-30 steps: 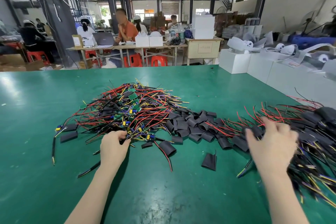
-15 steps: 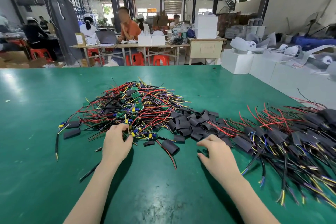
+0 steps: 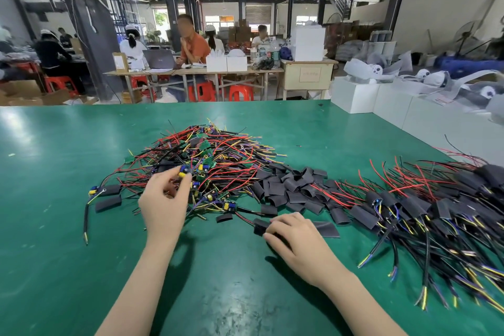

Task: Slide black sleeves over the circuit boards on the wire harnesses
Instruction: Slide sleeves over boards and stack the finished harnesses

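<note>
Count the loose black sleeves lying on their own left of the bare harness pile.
2. One sleeve lies beside a small blue-and-yellow part at the pile's left edge; the other sleeve lies flat just in front of it. More may be hidden under the wires.

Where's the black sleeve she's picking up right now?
Head view, lower centre: the black sleeve lies on the green table, gripped by the right hand, just in front of the loose sleeve pile.

bench (image 3: 81, 267): green
sleeves (image 3: 289, 188): black
wires (image 3: 229, 161): red, black, yellow, purple
boards (image 3: 203, 146): green w/ blue+yellow parts
stools (image 3: 237, 92): red
</note>
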`<action>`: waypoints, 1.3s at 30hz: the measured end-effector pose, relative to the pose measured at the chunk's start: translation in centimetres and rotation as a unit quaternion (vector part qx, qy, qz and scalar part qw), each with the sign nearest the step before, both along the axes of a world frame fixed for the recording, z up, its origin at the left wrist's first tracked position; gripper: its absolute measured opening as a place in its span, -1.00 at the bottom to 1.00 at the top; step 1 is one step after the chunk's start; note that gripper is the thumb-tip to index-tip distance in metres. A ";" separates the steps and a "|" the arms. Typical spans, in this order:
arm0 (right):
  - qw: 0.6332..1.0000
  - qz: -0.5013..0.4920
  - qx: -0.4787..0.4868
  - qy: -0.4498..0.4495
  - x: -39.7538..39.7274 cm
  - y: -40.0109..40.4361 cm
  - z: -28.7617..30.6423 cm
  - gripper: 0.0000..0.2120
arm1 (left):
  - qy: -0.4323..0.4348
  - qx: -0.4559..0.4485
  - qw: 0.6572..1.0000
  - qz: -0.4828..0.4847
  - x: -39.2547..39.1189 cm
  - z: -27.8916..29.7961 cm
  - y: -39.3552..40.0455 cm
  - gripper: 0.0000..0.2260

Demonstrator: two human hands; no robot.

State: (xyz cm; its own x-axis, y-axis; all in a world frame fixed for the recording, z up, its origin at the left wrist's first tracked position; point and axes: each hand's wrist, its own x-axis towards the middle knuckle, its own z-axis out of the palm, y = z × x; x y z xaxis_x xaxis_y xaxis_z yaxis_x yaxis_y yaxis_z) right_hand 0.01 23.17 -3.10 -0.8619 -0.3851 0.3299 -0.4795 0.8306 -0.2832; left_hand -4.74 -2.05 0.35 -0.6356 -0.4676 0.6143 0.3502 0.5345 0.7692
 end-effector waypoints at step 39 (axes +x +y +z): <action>0.962 -0.051 -0.268 0.000 1.0 0.4 2.0 -0.76 | -0.087 0.505 0.824 -0.241 0.0 1.1 0.1 -0.95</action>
